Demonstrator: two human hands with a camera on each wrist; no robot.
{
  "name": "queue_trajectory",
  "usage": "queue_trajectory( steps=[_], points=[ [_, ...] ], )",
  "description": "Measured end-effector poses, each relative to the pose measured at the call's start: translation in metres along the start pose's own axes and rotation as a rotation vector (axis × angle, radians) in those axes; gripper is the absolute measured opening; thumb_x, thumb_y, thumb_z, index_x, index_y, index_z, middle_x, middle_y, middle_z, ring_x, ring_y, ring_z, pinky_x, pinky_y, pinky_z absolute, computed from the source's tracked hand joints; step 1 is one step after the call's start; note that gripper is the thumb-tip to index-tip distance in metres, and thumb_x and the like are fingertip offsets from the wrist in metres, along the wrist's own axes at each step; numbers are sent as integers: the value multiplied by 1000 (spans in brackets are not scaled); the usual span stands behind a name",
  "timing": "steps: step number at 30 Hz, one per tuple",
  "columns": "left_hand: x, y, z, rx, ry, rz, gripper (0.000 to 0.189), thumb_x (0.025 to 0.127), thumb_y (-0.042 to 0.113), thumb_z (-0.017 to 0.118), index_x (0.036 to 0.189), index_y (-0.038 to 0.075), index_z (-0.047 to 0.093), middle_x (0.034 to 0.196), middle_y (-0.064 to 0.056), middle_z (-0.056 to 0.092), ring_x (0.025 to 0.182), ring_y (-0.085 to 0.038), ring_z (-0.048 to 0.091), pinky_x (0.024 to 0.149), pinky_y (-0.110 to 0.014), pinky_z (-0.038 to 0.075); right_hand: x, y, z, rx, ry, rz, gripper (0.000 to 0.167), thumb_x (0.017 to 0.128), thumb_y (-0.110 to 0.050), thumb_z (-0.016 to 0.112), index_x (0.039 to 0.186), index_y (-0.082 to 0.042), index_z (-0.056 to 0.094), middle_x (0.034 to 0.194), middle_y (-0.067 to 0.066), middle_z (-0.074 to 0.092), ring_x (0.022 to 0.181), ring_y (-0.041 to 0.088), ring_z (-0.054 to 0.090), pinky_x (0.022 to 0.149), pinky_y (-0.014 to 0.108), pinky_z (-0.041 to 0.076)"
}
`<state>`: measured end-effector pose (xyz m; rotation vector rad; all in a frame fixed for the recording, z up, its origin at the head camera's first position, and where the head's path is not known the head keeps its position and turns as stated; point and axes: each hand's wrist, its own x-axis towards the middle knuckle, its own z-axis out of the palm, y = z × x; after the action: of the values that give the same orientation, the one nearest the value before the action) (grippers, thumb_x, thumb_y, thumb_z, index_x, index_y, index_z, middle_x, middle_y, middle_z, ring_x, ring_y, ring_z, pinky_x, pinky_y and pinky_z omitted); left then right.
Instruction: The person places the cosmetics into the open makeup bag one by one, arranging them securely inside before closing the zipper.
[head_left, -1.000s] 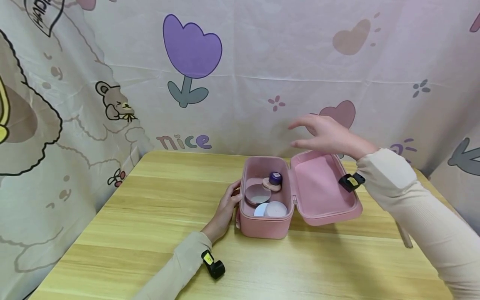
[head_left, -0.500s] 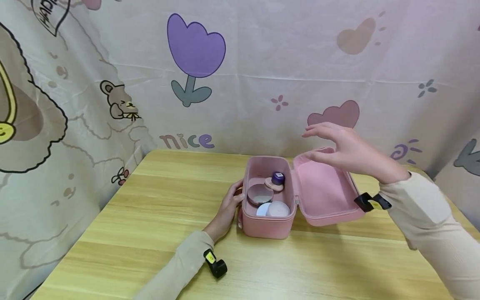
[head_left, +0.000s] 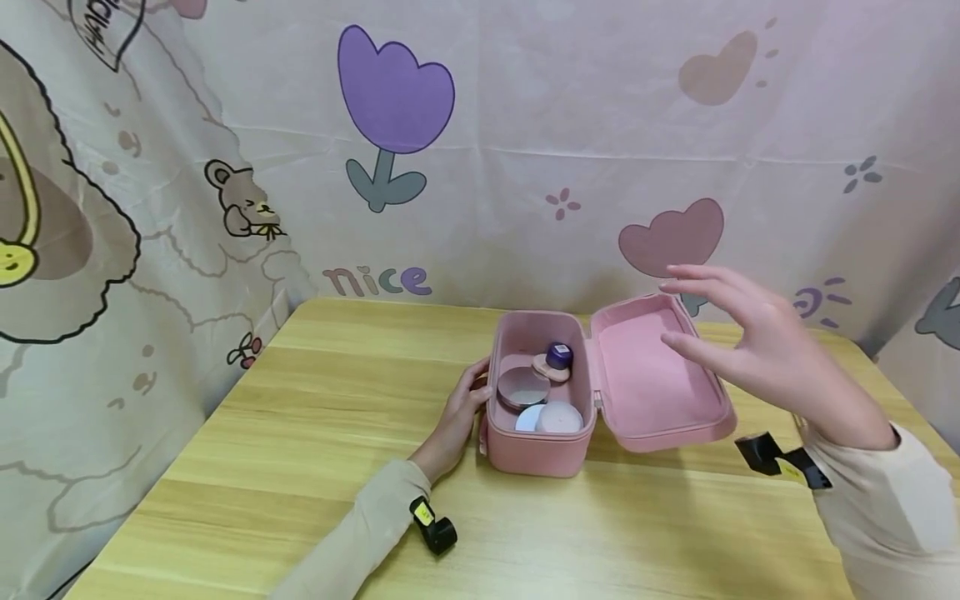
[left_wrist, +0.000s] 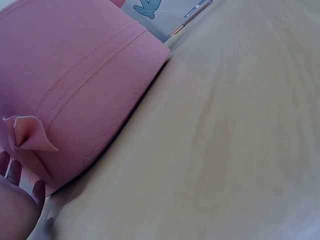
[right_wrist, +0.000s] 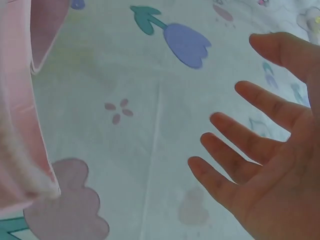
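Observation:
A pink zip case [head_left: 534, 457] stands on the table with its lid [head_left: 660, 375] swung out to the right. Inside lie a small dark purple jar [head_left: 558, 355] on a beige round piece [head_left: 552, 372], a round compact with a shiny top [head_left: 523, 387], a white disc [head_left: 528, 418] and a pale round container [head_left: 560, 417]. My left hand [head_left: 454, 421] rests against the case's left side, its fingers beside a pink bow-shaped tab [left_wrist: 31, 134] in the left wrist view. My right hand [head_left: 765, 350] hovers over the lid's right side, fingers spread and holding nothing.
The wooden table [head_left: 322, 400] extends around the case. Behind it hangs a printed cloth [head_left: 510, 100]. A thin stick-like thing [head_left: 799, 425] lies at the right, mostly hidden by the right wrist. Wrist cameras [head_left: 435, 527] are strapped to both sleeves.
My right hand has moved right and down, from above the case's hinge side to the lid's outer side. The left hand stays at the case, and the view has shifted slightly.

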<state>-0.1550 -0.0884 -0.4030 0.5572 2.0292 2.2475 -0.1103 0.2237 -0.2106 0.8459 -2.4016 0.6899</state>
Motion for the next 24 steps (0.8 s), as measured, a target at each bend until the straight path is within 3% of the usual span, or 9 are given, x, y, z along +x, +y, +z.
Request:
queue_trajectory(
  steps=[6,14,20,24],
  points=[
    [1,2,0,-32,4,-21,62,92,23,45,148,1,29,145,-26,34,133,-38,33,107,-42,28,-23,0,-1,5,75,86,57,71,-1,82,124,-11,64,137,0,53,124,-2,42,94,9,29],
    [-2,1,0,-80,23,-55,64,90,23,48,146,-2,30,145,-28,33,133,-39,32,103,-37,32,-41,1,-1,84,232,81,63,62,16,79,120,-5,67,135,1,55,128,9,44,97,12,32],
    [-1,0,1,-83,31,-48,64,90,23,49,146,-2,31,144,-28,34,132,-39,32,103,-36,31,-47,4,-2,86,245,111,61,65,15,79,122,-4,66,138,0,54,133,12,41,101,12,30],
    [0,1,1,-83,28,-32,64,90,23,49,145,-3,32,144,-29,34,132,-40,32,103,-36,31,-49,9,-4,48,264,89,61,65,14,79,122,-3,65,138,2,54,133,12,42,102,14,29]
  ],
)
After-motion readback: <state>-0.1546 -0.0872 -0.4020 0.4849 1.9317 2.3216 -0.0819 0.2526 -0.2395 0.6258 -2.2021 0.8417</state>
